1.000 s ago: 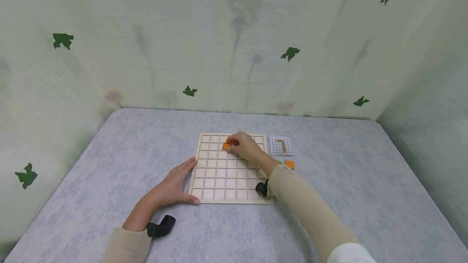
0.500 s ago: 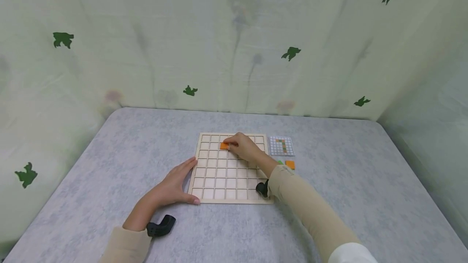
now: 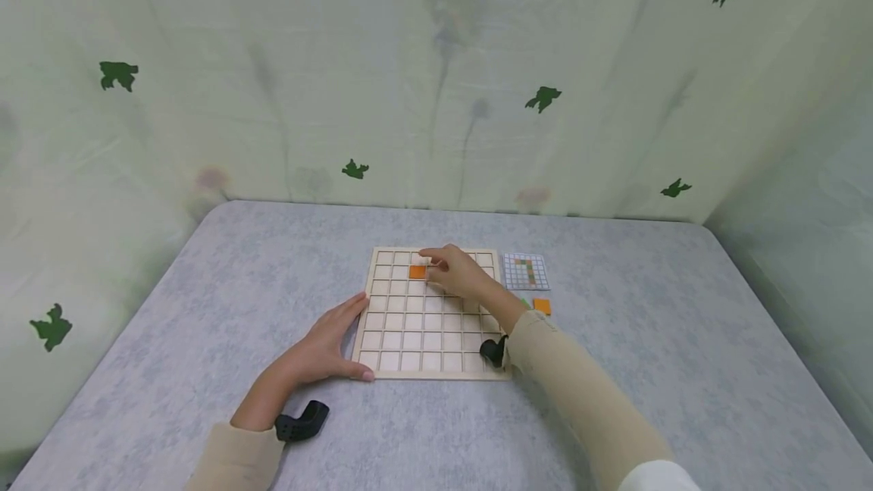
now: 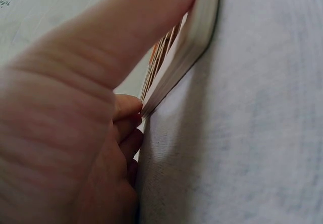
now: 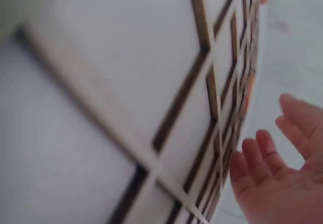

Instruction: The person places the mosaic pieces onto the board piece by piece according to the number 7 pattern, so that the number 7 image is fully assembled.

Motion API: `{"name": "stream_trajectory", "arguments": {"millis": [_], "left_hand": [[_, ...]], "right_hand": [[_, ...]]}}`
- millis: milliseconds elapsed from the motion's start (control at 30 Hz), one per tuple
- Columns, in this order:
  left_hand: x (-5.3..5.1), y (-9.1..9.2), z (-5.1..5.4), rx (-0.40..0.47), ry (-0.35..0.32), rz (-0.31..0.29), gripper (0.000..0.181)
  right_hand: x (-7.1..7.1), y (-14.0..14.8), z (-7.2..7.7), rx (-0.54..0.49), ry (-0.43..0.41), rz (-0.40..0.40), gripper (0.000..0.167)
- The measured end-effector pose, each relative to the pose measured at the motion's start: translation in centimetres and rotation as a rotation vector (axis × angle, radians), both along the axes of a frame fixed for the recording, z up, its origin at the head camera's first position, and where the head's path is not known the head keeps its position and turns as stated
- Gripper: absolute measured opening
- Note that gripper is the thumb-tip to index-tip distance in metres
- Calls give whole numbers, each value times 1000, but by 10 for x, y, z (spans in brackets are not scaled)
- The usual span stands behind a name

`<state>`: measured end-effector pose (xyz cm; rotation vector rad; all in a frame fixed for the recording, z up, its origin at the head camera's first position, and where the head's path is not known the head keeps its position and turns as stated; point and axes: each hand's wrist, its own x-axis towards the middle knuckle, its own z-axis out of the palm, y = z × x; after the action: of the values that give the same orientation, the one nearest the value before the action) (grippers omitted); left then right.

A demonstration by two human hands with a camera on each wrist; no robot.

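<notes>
A wooden grid board (image 3: 436,375) lies on the table in the head view. One orange square tile (image 3: 417,272) sits in its upper part, flat as far as I can see. Just right of that tile is my right hand (image 3: 458,274), fingers apart and holding nothing; the right wrist view shows its spread fingers (image 5: 265,153) over the grid. My left hand (image 3: 320,347) rests against the board's left side, fingertips on the edge and thumb by the near left corner. The left wrist view shows the board's edge (image 4: 194,45) between thumb and fingers.
Right of the board lies a small printed grid card (image 3: 526,272) with a coloured pattern. Below it are an orange tile (image 3: 542,307) and a green piece (image 3: 524,302), partly hidden by my right arm. A patterned curtain (image 3: 436,97) hangs behind the table.
The orange tile has shifted slightly left into its place on the grid, and my right fingers have let go of it. My left hand has stayed put.
</notes>
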<state>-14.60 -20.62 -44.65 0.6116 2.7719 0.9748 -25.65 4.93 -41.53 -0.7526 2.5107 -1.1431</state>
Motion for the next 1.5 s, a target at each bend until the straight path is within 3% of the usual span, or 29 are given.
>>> {"name": "stream_trajectory", "arguments": {"millis": [233,400,600,767,933,1167,1500], "left_hand": [[-1,2,-2,-12,-12,8,120],[-1,1,-1,-22,-5,13,121],[0,0,0,-15,-10,16,120],[1,0,0,-9,-12,15,119],[2,0,0,-15,3,6,118],[0,1,-2,-17,4,1,119],[0,1,-1,-24,1,9,120]], "right_hand": [[15,37,16,-154,63,-24,51],[32,73,23,-169,111,-64,53],[48,109,14,-113,105,-137,52],[56,130,0,-44,78,-140,52],[57,139,-12,12,39,-137,47],[57,137,-20,104,98,-161,33],[55,140,-21,91,98,-160,26]]}}
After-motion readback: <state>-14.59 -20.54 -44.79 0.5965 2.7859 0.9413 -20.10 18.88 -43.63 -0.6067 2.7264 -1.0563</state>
